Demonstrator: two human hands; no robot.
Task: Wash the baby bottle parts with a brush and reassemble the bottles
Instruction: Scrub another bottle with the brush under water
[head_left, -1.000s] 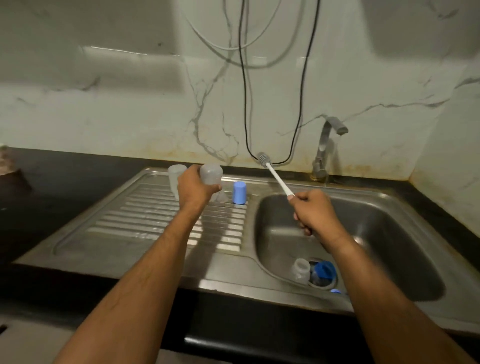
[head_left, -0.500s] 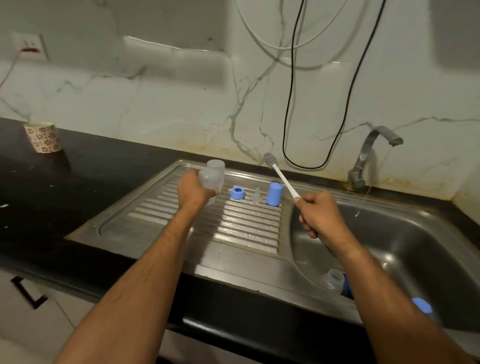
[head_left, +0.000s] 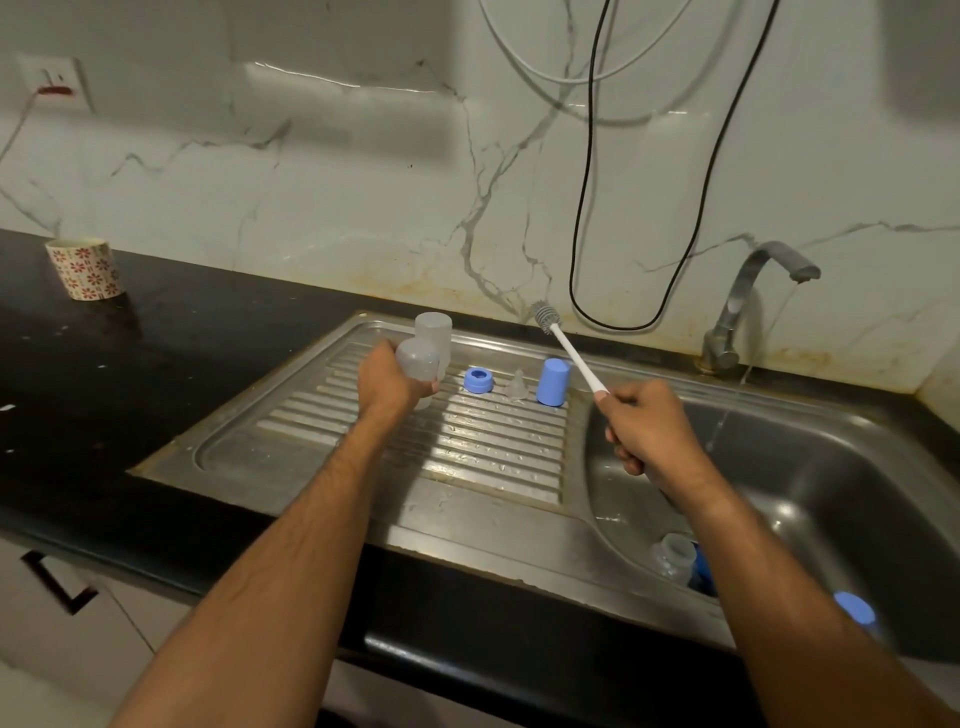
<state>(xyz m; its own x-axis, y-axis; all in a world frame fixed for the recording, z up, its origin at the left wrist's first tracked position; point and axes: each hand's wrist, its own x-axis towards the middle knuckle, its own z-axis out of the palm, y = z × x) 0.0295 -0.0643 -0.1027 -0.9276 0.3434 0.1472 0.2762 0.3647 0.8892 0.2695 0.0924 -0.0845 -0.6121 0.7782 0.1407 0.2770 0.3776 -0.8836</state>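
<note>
Left fingers: the left hand (head_left: 387, 383) is curled round a clear bottle (head_left: 417, 359), held over the far end of the draining board (head_left: 332, 462).
Right fingers: the right hand (head_left: 650, 430) grips the white handle of the brush (head_left: 570, 356), bristles up and away toward the wall.
Brush axis: it slants from the right fist up and leftward, its tip well apart from the bottle.
Washed parts: a second clear bottle (head_left: 435, 329) stands just behind the held one; a blue ring (head_left: 478, 380), a clear teat (head_left: 517, 386) and a blue cap (head_left: 553, 382) line the board between the hands.
Basin: another bottle (head_left: 674, 557) lies in the sink (head_left: 831, 467) (probably unwashed), nearer the right hand.
Tap: water trickles from the tap (head_left: 748, 291).
</note>
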